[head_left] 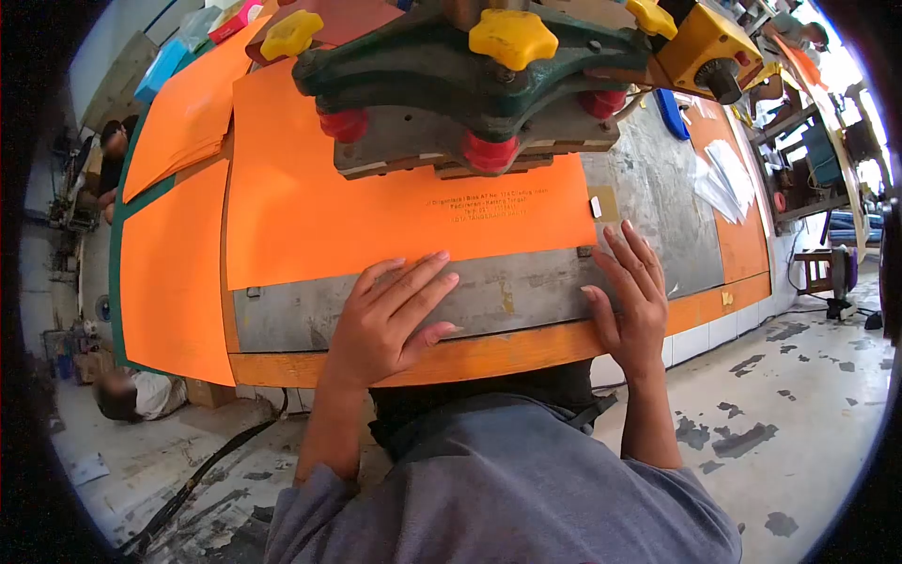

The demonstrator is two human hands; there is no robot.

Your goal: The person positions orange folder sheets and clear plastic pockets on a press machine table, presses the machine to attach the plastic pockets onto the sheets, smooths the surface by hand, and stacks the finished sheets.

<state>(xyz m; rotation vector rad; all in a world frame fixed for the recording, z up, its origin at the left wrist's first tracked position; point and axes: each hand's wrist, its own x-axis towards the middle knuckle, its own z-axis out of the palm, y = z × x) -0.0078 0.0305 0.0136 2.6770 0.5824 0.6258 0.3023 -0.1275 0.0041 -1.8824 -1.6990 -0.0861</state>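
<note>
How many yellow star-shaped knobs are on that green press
3: left knob, front-middle knob and right knob, spread across the green press; others may be out of frame.

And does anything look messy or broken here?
Yes, the floor at right has dark, ragged patches, as if its pale coating wore away. Also, the white papers on the right of the worktable lie loosely spread, not stacked.

Gap runs across metal plate point(540, 291) between left hand point(390, 315) and right hand point(633, 303). Green press head point(404, 78) overhangs far side; clearance beneath is hard to judge.
</note>
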